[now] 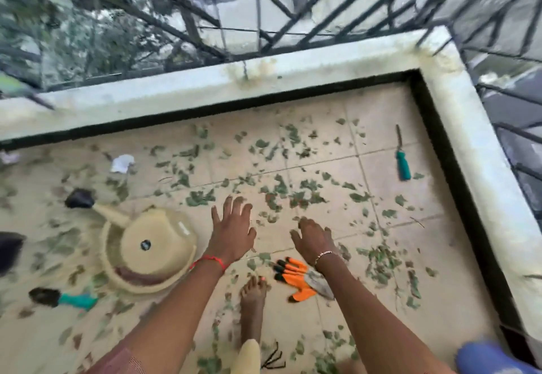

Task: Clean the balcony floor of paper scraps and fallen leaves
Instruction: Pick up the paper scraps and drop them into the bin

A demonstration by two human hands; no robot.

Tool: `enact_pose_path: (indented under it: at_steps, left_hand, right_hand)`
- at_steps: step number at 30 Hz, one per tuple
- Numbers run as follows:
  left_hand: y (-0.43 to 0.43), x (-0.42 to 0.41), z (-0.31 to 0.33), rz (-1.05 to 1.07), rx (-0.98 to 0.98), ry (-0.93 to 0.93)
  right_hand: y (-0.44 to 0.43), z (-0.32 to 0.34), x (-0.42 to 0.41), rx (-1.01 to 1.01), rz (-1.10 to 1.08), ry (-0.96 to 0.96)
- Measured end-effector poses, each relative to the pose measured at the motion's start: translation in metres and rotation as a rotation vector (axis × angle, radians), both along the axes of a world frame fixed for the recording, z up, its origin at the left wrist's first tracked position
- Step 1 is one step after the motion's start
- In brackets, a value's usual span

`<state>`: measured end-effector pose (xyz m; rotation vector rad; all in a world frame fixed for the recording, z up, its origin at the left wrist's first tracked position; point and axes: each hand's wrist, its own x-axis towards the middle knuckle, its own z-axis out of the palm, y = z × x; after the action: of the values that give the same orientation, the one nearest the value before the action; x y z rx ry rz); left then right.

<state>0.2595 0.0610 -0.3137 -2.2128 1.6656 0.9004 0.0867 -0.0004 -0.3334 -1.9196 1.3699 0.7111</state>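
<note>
Several green leaf bits point(299, 194) lie scattered over the beige tiled balcony floor point(387, 315). A crumpled white paper scrap point(122, 163) rests near the far wall at the left. My left hand point(231, 228) hovers above the floor with fingers spread, holding nothing. My right hand point(313, 238) is beside it, palm down, fingers apart and empty. Both hands are over the leaves in the middle of the floor. My bare foot point(252, 300) stands between my arms.
A beige watering can point(146, 244) lies at the left, an orange garden glove point(296, 276) under my right wrist. A green-handled tool point(402, 159) lies near the right wall, a trowel point(63, 298) at the left. A low ledge point(293, 80) with railing bounds the floor.
</note>
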Motion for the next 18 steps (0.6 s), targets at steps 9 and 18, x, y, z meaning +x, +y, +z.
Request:
enact_pose_path:
  at_steps: [9,18]
  left_hand:
    - [0.075,0.129,0.004,0.283,0.013,-0.029]
    - [0.106,0.183,0.000,0.554,-0.043,-0.009]
  right_hand:
    - [0.012,0.021,0.157,-0.013,0.262,-0.056]
    - [0.016,0.015,0.267,-0.009,0.540,-0.071]
